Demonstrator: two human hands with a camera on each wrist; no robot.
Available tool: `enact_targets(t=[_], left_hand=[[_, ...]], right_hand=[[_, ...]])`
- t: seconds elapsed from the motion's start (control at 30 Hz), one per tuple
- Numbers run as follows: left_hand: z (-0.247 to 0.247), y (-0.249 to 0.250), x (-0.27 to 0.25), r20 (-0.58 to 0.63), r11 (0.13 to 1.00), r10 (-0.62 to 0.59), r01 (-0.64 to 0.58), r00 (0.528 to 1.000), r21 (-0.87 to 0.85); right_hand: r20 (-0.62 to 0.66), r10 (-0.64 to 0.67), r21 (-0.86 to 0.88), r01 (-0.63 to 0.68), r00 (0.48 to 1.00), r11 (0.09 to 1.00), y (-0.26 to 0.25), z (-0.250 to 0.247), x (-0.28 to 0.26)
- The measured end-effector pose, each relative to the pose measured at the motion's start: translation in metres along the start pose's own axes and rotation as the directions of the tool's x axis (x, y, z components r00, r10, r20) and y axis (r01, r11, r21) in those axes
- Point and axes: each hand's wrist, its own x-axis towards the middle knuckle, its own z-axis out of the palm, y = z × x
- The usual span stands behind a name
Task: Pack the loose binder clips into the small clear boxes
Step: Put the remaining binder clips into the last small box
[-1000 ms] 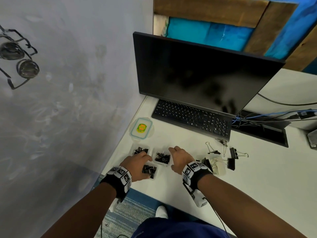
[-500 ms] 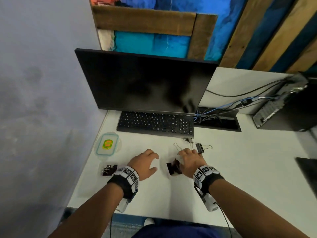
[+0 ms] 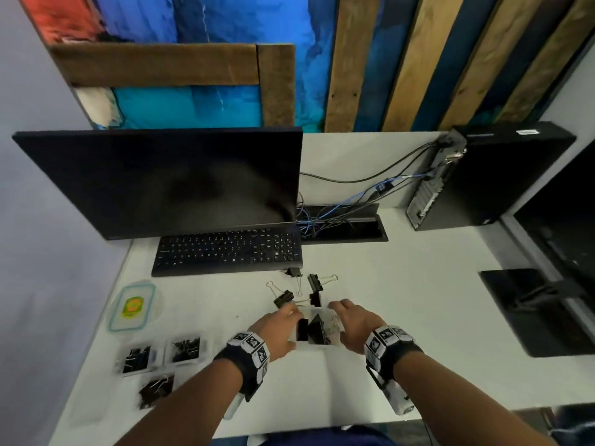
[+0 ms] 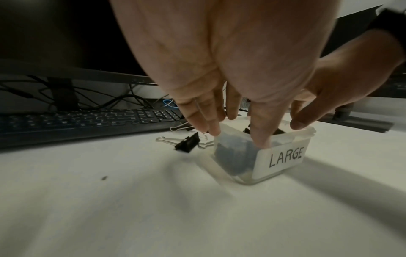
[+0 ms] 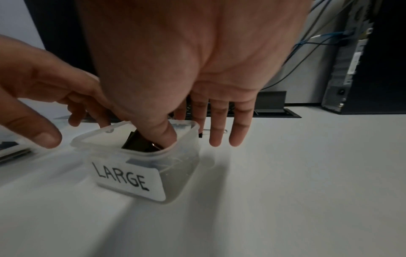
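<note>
A small clear box (image 3: 331,337) labelled LARGE (image 5: 123,177) stands on the white desk with black binder clips (image 3: 314,329) in it. My left hand (image 3: 277,329) is at its left side, fingers (image 4: 208,125) straight along the rim and thumb (image 5: 44,137) just off the front corner. My right hand (image 3: 352,326) is at its right side, its thumb (image 5: 162,133) pressing down on a clip (image 5: 138,143) inside and its fingers (image 5: 216,132) straight beyond the far wall. Loose clips (image 3: 284,298) (image 3: 317,282) (image 3: 294,272) lie just behind the box.
Three small boxes of clips (image 3: 136,358) (image 3: 186,349) (image 3: 157,386) sit at the front left. A lidded container (image 3: 132,307) with a green label is beyond them. Keyboard (image 3: 228,251) and monitor (image 3: 167,181) stand behind, a computer tower (image 3: 489,175) at the right.
Both hands left the three small boxes and moved right. The right hand reached the LARGE box first, and the left hand has now come up against its left side.
</note>
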Motion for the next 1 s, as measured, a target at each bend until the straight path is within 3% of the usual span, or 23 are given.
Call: enact_targets(t=[0.2,0.33,0.6,0.77,0.9,1.0], left_hand=[[0.009,0.042,0.035,-0.023,1.000,0.005,-0.005,1.000,0.014],[0.013,0.067,0.056,-0.051,0.999,-0.050,0.049,0.997,-0.009],[0.036,0.095,0.067,-0.054,0.981,-0.168,0.162,0.984,-0.103],[0.027,0.079,0.064,-0.196,0.953,-0.189,0.131,0.962,-0.273],[0.012,0.043,0.065,-0.292,0.895,-0.436,0.377,0.851,-0.239],[0.011,0.017,0.062,-0.187,0.839,-0.542,0.541,0.820,-0.057]], right_hand=[[0.064,-0.072,0.144,0.062,0.995,0.988,0.065,-0.006,-0.021],[0.133,-0.117,0.129,0.100,0.984,0.987,0.088,-0.008,-0.025],[0.128,-0.177,0.028,0.175,0.976,0.984,0.098,0.007,-0.027],[0.118,-0.172,0.032,0.170,0.978,0.985,0.101,0.000,-0.017],[0.175,-0.160,0.038,0.156,0.971,0.987,0.103,-0.009,-0.010],[0.198,-0.160,0.036,0.156,0.967,0.987,0.103,-0.013,-0.005]])
